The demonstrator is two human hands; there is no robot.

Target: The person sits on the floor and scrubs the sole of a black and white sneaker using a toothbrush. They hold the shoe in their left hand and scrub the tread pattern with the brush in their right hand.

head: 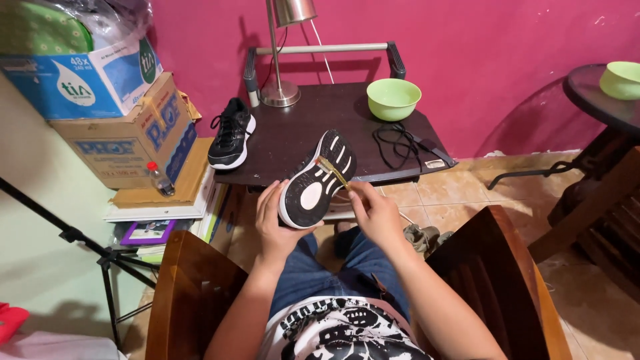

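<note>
While the left hand (277, 223) cups the black sneaker (317, 180) from beneath, fingers curled round its heel end so the white-and-black sole faces up, the right hand (375, 212) pinches a small brush with a pale handle (331, 171), its thumb and fingertips closed on the handle's near end. The bristle end rests on the sole's forefoot, just beyond the right hand and up from the left. Doing this well seems to call for short strokes along the tread grooves, with the left hand's hold firm enough that the shoe does not twist under the pressure, and the sole tilted so loosened dirt falls away from the lap. Past both hands stands a dark low table (293, 143) bearing the matching shoe (231, 133) to the left, a green bowl (393, 99) farther off to the right, and loose black laces (395, 141) near the bowl.
</note>
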